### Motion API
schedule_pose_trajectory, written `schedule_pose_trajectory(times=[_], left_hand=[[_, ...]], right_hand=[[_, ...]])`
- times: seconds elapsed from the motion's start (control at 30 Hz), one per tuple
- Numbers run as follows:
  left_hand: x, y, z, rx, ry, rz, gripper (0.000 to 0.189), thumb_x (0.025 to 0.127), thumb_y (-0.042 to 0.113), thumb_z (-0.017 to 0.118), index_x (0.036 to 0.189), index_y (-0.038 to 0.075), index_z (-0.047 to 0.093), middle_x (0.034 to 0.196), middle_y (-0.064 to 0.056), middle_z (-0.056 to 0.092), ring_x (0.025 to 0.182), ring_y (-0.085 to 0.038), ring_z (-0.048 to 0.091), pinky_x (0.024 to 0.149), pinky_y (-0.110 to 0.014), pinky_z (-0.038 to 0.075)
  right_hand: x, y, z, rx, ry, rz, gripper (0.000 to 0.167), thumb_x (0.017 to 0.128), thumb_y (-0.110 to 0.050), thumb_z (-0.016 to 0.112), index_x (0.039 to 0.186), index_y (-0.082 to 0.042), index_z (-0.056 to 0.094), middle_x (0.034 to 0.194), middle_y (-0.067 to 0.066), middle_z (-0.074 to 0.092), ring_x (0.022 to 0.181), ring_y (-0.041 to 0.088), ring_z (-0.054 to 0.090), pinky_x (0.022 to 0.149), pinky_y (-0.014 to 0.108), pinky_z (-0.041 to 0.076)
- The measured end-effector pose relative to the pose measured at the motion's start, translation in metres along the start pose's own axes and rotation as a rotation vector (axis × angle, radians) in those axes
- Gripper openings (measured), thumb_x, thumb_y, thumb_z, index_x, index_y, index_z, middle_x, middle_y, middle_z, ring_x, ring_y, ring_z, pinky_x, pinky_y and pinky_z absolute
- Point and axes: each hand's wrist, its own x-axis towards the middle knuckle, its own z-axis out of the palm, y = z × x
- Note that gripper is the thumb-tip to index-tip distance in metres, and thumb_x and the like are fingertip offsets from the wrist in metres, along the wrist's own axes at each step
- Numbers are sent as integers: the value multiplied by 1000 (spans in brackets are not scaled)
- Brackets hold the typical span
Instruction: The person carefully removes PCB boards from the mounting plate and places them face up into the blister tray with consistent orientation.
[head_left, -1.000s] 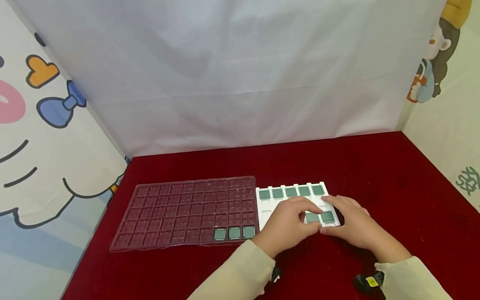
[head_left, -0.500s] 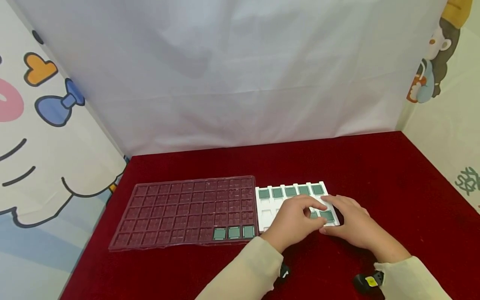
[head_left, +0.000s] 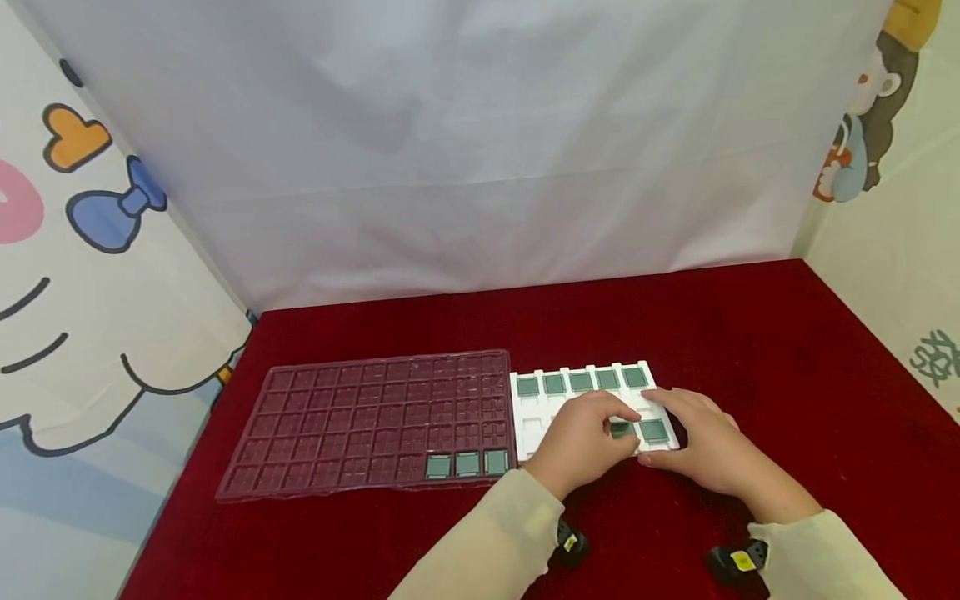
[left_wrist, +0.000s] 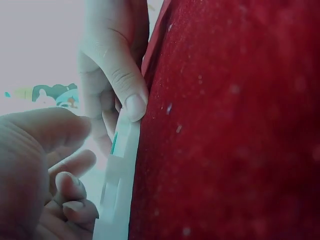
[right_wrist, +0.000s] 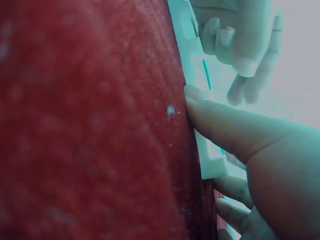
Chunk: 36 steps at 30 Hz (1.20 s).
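Observation:
A white tray (head_left: 534, 437) with square recesses lies on the red cloth, green square chips along its far row. In its near row sit a chip (head_left: 654, 431) at the right and another chip (head_left: 622, 429) beside it, partly covered. My left hand (head_left: 581, 437) hovers over this second one, thumb and index finger apart, nothing visible between them in the left wrist view. My right hand (head_left: 701, 442) grips the tray's right end. Its thumb (right_wrist: 215, 120) presses the near edge in the right wrist view, and its other fingers lie over the far side.
A large clear plastic tray (head_left: 375, 361) with many compartments lies left of the white tray, close against it. Several green chips (head_left: 467, 464) sit in its near right corner. White curtains (head_left: 480, 167) stand behind the table and at its sides.
My left hand first drew back from the near-row chip, spreading thumb and index finger, then came slightly left and closer over it. My right hand stays on the white tray.

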Motion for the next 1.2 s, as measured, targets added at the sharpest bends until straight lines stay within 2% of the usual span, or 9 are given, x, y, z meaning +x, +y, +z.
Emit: schedule_pose_trajectory(times=[0.17, 0.3, 0.53, 0.9, 1.2], left_hand=[[0, -1, 1, 220, -26, 89, 24, 91, 21, 75, 114, 21, 79, 113, 13, 70, 107, 1, 62, 96, -14, 44], [1, -1, 1, 321, -49, 138, 24, 92, 24, 76, 116, 21, 78, 114, 12, 69, 108, -1, 63, 97, -15, 44], [1, -3, -1, 436, -68, 198, 20, 94, 27, 75, 113, 20, 79, 111, 10, 70, 102, -3, 65, 95, -17, 46], [0, -8, 0, 558, -51, 250, 17, 94, 31, 72, 107, 22, 78, 103, 12, 67, 89, -3, 63, 86, -19, 50], [1, -9, 5, 481, 14, 175, 20, 88, 33, 79, 105, 22, 80, 100, 11, 70, 92, -5, 65, 87, -19, 51]], right_hand=[[0, 0, 0, 0, -2, -1, 87, 80, -41, 89, 149, -5, 50, 148, 27, 49, 137, 49, 38, 102, 76, 31], [-1, 0, 0, 5, -6, 2, 88, 80, -42, 88, 150, -5, 49, 148, 27, 48, 137, 49, 37, 102, 76, 30], [0, 0, 1, 3, -4, 9, 89, 79, -41, 89, 150, -6, 49, 149, 26, 48, 137, 48, 38, 103, 75, 30], [0, 1, 1, 9, -4, 11, 88, 80, -40, 89, 150, -7, 49, 150, 28, 46, 138, 49, 36, 103, 75, 29], [0, 1, 0, 11, -8, 0, 88, 80, -41, 89, 150, -6, 49, 149, 27, 47, 137, 49, 37, 102, 75, 31]])
